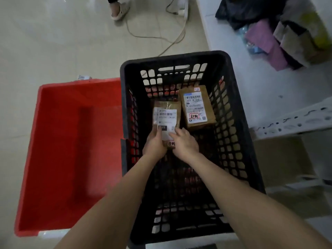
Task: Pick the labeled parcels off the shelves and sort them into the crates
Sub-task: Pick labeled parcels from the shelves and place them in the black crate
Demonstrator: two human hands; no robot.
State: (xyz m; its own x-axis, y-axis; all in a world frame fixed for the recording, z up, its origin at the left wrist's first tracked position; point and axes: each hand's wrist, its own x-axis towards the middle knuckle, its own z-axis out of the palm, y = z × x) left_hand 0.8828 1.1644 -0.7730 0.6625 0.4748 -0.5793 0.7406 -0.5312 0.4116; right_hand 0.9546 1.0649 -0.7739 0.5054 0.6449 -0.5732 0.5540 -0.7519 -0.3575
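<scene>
Reaching into the black crate (239, 97) at frame centre, left hand (154, 145) and right hand (184, 145) fingers (172, 135) grasp one labeled parcel (167, 115) beside a second parcel (196, 107).

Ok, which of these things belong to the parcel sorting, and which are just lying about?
Job: black crate; red crate; held parcel, in left hand and right hand; second parcel in the black crate; shelf.
Lying about: cable on the floor; cloth pile; someone's sandalled foot.
</scene>
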